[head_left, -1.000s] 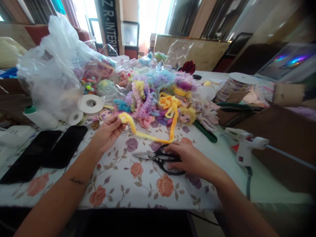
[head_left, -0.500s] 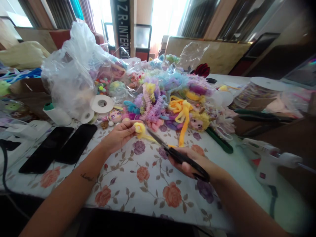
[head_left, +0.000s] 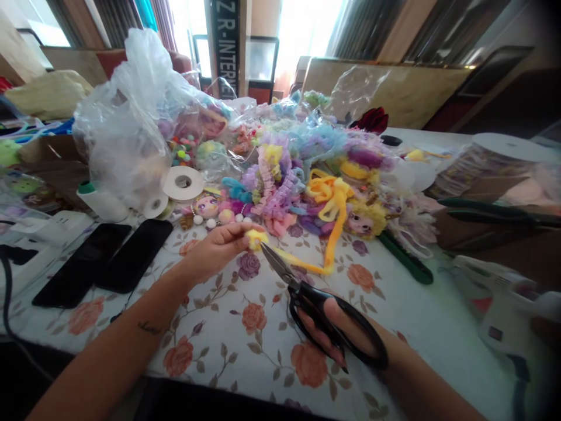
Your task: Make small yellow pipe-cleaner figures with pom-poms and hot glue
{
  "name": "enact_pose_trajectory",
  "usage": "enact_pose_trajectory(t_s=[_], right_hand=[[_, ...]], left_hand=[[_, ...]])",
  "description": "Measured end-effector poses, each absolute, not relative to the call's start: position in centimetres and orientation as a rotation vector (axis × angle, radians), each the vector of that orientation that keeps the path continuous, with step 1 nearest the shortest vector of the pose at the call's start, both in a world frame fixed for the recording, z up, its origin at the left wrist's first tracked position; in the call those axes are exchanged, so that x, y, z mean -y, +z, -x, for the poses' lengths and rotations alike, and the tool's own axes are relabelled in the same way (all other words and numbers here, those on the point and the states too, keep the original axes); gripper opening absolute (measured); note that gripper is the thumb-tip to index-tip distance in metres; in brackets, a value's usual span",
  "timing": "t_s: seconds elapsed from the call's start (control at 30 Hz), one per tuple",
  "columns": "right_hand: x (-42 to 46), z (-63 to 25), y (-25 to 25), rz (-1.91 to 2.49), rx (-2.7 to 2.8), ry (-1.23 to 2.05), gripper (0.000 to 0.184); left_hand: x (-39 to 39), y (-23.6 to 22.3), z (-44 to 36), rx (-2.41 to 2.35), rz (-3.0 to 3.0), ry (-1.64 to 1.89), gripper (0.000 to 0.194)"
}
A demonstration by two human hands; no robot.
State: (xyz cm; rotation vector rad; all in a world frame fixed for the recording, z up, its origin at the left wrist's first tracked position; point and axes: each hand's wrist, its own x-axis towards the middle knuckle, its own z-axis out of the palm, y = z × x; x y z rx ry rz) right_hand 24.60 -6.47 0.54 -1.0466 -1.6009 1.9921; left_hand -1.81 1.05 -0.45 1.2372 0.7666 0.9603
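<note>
My left hand (head_left: 228,244) pinches a small rolled piece of fuzzy yellow ribbon (head_left: 256,238) above the floral tablecloth. From this roll a yellow strip (head_left: 307,264) runs right across the cloth and bends up to a looped yellow bundle (head_left: 329,196). My right hand (head_left: 337,333) has its fingers through the handles of black scissors (head_left: 302,289). The blades look closed or nearly so, their tip close to the yellow roll; whether they touch it I cannot tell.
Behind lies a heap of pastel trims and doll heads (head_left: 280,169). Two black phones (head_left: 135,254), ribbon spools (head_left: 183,182) and a plastic bag (head_left: 127,128) stand left. A green-handled tool (head_left: 407,257) and a white glue gun (head_left: 499,304) are at the right.
The scissors have turned, showing their handles more fully, and their tip has come closer to the yellow roll. My right hand has moved lower. The yellow strip now shows its bend on the cloth.
</note>
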Motion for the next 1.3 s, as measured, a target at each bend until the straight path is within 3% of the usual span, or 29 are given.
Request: enact_pose_trajectory(t_s=[1.3], right_hand=[[6.4,-24.2,1.5,1.084,1.754,1.927,0.067]], left_hand=[[-0.7,0.6,2.3,-0.874,-1.658,0.875,0.031]])
